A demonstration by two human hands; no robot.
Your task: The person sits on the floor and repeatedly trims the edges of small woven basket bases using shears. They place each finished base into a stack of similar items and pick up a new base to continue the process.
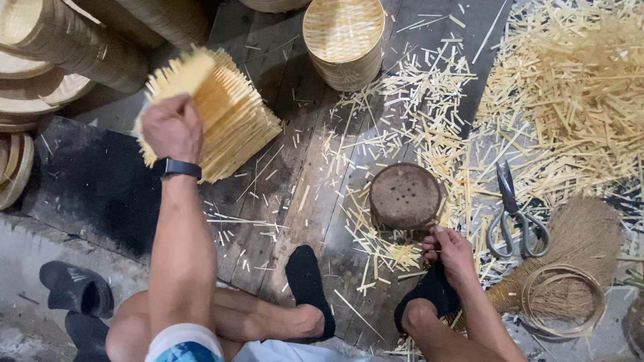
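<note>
My left hand (172, 127) reaches forward and rests on a fanned stack of pale bamboo slats (225, 110) lying on the dark wooden floor; its fingers curl over the near edge of the stack. A black band sits on that wrist. My right hand (453, 253) is low by my right foot in a black sock (429, 289), fingers pinched around a few thin bamboo strips. Just beyond it stands a round dark wooden block (404, 196) with small holes in its top.
Scissors (513, 214) lie right of the block among scattered bamboo offcuts (570, 87). A straw brush (577, 245) and a bamboo ring (562, 300) lie at the right. Woven baskets stand at the back (343, 39) and left (67, 47). Black sandals (74, 288) sit lower left.
</note>
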